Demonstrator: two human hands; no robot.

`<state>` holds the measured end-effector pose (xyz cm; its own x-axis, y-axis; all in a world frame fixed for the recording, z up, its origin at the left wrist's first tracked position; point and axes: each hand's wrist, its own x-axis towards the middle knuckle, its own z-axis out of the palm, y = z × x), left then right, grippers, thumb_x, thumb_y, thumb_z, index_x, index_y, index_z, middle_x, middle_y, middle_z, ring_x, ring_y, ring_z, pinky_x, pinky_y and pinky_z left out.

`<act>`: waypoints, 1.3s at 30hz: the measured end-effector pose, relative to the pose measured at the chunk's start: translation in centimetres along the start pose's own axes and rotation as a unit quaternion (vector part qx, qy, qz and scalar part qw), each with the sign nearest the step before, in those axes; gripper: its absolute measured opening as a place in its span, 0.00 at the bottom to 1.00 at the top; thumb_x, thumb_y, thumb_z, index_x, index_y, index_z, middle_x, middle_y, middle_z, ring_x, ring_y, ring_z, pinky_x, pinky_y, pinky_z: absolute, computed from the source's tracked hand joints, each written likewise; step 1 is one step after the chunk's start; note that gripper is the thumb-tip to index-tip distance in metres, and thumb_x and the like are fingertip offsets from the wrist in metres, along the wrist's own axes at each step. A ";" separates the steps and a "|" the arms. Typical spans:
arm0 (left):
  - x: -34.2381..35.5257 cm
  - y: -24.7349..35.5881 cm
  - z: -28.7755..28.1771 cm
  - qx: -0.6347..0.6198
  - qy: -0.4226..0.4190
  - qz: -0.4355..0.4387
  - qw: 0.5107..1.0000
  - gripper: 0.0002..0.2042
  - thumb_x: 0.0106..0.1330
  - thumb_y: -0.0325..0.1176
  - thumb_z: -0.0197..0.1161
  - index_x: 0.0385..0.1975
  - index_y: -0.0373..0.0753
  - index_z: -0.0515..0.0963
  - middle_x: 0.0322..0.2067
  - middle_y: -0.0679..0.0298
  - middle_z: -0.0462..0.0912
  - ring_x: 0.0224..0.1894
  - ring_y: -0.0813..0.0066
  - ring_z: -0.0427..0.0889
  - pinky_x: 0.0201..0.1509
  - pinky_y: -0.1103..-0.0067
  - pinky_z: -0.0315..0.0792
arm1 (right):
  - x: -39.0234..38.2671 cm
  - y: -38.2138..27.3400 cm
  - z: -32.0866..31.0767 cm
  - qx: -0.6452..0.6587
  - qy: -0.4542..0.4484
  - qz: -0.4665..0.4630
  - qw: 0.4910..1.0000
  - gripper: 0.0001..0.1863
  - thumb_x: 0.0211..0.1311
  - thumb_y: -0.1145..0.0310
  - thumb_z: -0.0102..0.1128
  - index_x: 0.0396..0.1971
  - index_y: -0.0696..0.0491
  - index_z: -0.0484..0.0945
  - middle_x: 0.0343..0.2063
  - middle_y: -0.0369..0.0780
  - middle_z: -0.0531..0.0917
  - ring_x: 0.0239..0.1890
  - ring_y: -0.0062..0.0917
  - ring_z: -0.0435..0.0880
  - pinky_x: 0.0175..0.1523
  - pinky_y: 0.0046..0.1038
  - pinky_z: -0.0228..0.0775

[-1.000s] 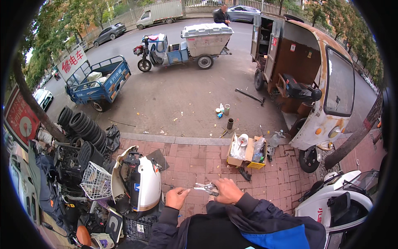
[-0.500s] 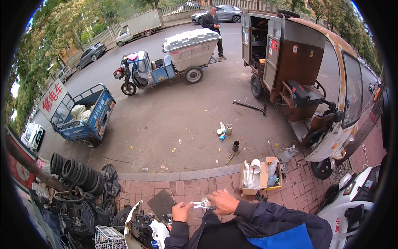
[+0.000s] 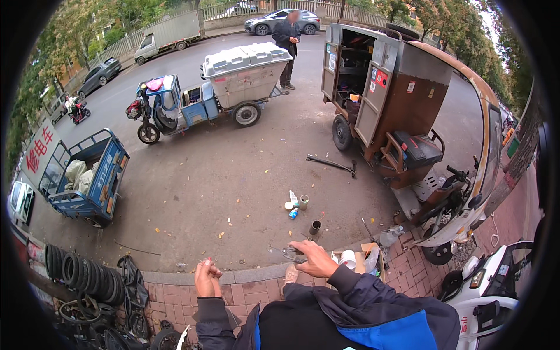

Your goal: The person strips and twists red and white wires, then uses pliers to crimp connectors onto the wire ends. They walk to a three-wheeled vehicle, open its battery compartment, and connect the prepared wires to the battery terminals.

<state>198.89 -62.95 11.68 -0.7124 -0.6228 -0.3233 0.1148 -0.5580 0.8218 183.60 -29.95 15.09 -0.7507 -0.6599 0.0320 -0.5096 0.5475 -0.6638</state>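
Note:
My right hand (image 3: 318,260) is closed around metal pliers (image 3: 288,253), whose jaws point left over the kerb. Well apart from it, my left hand (image 3: 207,280) is raised with thumb and fingers pinched together. A tiny reddish tip shows at those fingers, too small to name. Just right of my right hand stands a cardboard box (image 3: 376,249) with a white cup (image 3: 348,259) and plastic bags in it, partly hidden by my hand and sleeve.
Ahead on the asphalt stand a dark metal cylinder (image 3: 315,226), a second tube (image 3: 304,202) and small bottles (image 3: 293,214). Tyres (image 3: 87,274) line the left. Parked three-wheelers surround the spot, a brown one (image 3: 402,99) at right. A person (image 3: 286,44) stands beyond, near a grey bin cart (image 3: 248,73).
My hands have moved apart: the left went left and up, the right forward with the pliers. The view has shifted, and a motorbike rider now shows at far left.

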 end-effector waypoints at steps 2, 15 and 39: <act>3.2 0.9 3.2 -0.004 -0.039 0.039 0.998 0.09 0.79 0.36 0.56 0.42 0.37 0.76 0.27 0.69 0.73 0.29 0.76 0.72 0.39 0.75 0.71 | 3.5 2.3 -0.4 0.082 0.008 0.001 0.997 0.34 0.55 0.67 0.69 0.65 0.51 0.75 0.44 0.47 0.82 0.50 0.43 0.81 0.56 0.40 0.73; 20.0 3.4 18.2 0.143 -0.003 0.029 0.989 0.20 0.76 0.31 0.56 0.64 0.29 0.76 0.22 0.79 0.63 0.22 0.90 0.59 0.26 0.85 0.57 | 26.2 10.4 -4.2 0.188 0.019 0.036 0.981 0.32 0.59 0.63 0.73 0.64 0.56 0.75 0.51 0.46 0.84 0.50 0.36 0.85 0.57 0.35 0.76; 62.2 0.7 26.9 -0.047 -0.067 -0.016 0.997 0.17 0.77 0.26 0.57 0.62 0.29 0.75 0.65 0.54 0.76 0.29 0.82 0.70 0.34 0.79 0.69 | 74.0 15.7 1.7 0.538 -0.062 0.083 0.837 0.20 0.66 0.76 0.66 0.57 0.57 0.74 0.40 0.37 0.85 0.37 0.20 0.85 0.43 0.24 0.77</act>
<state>136.03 -87.31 4.77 -0.8015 -0.5294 -0.2780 0.1504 -0.6284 0.7632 120.74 -71.08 5.74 -0.6910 -0.7047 -0.1611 0.3208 -0.0992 -0.9419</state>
